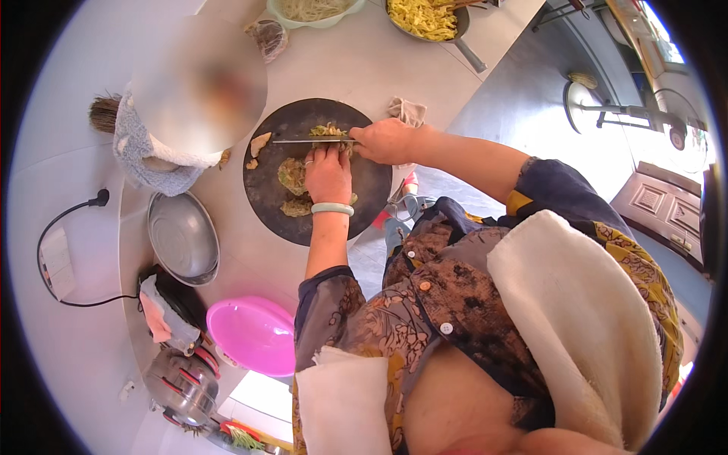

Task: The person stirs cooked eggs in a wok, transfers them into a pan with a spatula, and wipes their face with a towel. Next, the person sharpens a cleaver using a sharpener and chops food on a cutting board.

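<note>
A round dark cutting board point(372, 187) lies on the light counter. My right hand point(384, 141) grips a knife point(296, 141), whose blade is seen edge-on across the upper part of the board. My left hand point(328, 179), with a ring and a pale bangle at the wrist, presses on chopped food just below the blade, its fingertips close to the steel. Chopped greenish-yellow food point(327, 130) lies beyond the blade. Clumps of the same kind point(292, 175) rest left of my left hand and nearer to me, partly hidden by it. Pale pieces point(260, 144) sit at the board's left edge.
Beyond the board are a pan of yellow food point(424, 21), a pale bowl of noodle-like strands point(315, 10) and a crumpled cloth point(407, 111). To the left stand a metal basin point(183, 239), a pink basin point(250, 335), a steel pot point(181, 387) and a black cable point(57, 219).
</note>
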A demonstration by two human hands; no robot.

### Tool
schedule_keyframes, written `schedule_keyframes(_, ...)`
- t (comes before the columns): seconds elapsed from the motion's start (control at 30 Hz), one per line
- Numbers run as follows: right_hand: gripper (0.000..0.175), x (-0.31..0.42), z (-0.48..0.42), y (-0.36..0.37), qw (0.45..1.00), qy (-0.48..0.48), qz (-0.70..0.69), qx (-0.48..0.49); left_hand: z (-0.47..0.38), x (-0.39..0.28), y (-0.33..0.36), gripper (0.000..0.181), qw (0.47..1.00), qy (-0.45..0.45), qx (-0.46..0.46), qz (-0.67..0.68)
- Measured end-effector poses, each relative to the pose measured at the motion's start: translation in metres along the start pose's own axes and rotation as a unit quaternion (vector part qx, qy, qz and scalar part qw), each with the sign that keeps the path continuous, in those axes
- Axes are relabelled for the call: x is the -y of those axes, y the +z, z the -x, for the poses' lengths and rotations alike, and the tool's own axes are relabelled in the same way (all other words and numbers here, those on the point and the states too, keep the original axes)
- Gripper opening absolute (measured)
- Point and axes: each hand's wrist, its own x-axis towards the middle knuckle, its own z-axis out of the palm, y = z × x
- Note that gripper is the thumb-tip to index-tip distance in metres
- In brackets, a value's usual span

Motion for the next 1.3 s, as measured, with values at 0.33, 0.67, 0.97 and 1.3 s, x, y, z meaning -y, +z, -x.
schedule_keyframes(0.33,0.021,0.002,0.018,-0.001,0.985,-0.079,-0.015,-0.153,0.004,0.003,0.000,0.025,1.000,0.018,0.012,0.020)
schedule_keyframes(0.67,0.022,-0.023,0.005,0.013,0.997,0.017,0.007,-0.069,0.005,-0.007,-0.015,0.025,0.999,0.008,-0.030,0.020)
schedule_keyframes(0.97,0.021,-0.003,0.011,0.001,0.995,-0.027,-0.010,-0.095,0.015,0.004,-0.011,0.019,0.999,0.006,-0.025,0.031)
schedule_keyframes(1.3,0.022,0.003,0.014,-0.004,0.994,-0.025,-0.036,-0.103,0.019,0.005,-0.007,0.016,0.999,0.008,-0.041,-0.025)
